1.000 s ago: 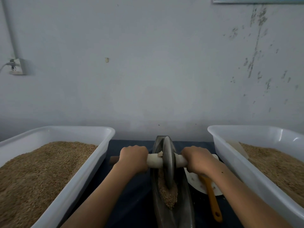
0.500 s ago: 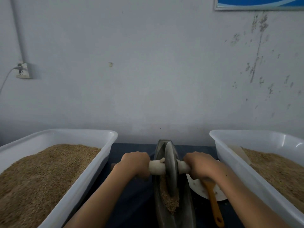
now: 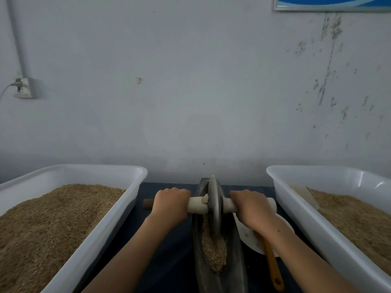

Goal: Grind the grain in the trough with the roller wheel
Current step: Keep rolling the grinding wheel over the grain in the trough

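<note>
While the left hand (image 3: 171,205) and right hand (image 3: 252,207) grip its white axle handle (image 3: 197,205), the grey metal roller wheel (image 3: 214,206) stands upright between them. Brown grain (image 3: 213,250) lies below in the narrow metal trough (image 3: 234,261).

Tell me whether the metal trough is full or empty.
Partly filled: a narrow heap of grain lies along the trough bottom, its metal walls bare above.

I see a dark blue bench (image 3: 169,246) set against the wall. At my nine o'clock a white tub (image 3: 101,233) of brown grain sits on it; a matching tub (image 3: 313,225) sits at three. Between them, toward twelve, the grey metal trough (image 3: 239,261) lies lengthwise. Just right of the trough rests a white plate (image 3: 249,235) with an orange-handled utensil (image 3: 274,269) on it.
</note>
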Motion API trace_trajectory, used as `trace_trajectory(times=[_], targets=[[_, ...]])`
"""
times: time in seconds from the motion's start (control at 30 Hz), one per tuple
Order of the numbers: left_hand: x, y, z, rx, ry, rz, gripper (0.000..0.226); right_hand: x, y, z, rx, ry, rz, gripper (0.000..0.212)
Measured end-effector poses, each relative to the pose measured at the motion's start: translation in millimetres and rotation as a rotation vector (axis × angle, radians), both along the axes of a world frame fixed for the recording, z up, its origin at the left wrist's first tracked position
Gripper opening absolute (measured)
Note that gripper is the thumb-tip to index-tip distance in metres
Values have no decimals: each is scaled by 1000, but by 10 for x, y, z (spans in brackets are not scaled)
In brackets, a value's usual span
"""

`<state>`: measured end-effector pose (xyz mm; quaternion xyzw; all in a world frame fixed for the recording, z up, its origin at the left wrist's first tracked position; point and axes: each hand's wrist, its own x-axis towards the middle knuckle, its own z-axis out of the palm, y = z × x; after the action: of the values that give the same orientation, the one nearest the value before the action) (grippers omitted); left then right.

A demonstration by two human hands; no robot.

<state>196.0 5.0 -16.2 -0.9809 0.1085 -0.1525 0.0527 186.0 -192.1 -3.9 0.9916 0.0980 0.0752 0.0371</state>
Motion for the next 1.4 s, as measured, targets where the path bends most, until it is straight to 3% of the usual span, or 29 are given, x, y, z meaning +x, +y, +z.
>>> trace_trajectory(times=[0.23, 0.37, 0.6, 0.7, 0.97, 1.1, 1.3, 1.4], targets=[[-11, 38, 107, 0, 400, 19, 49, -96, -26, 98, -100, 195, 28, 26], [-25, 14, 85, 20, 286, 26, 42, -77, -10, 87, -76, 179, 6, 21], [-2, -21, -24, -19, -20, 32, 24, -31, 16, -29, 19, -75, 7, 20], [-1, -20, -10, -3, 11, 27, 26, -35, 15, -18, 7, -56, -4, 22], [-40, 19, 92, 23, 371, 30, 51, -92, -23, 105, -84, 223, 26, 25], [-25, 16, 84, 21, 277, 28, 44, -54, -2, 71, -62, 145, 8, 24], [7, -16, -20, -17, -18, 21, 24, 7, 12, -56, 6, -105, 11, 19], [9, -4, -33, -25, -30, 9, 24, -6, 19, -68, 20, -134, 29, 15]])
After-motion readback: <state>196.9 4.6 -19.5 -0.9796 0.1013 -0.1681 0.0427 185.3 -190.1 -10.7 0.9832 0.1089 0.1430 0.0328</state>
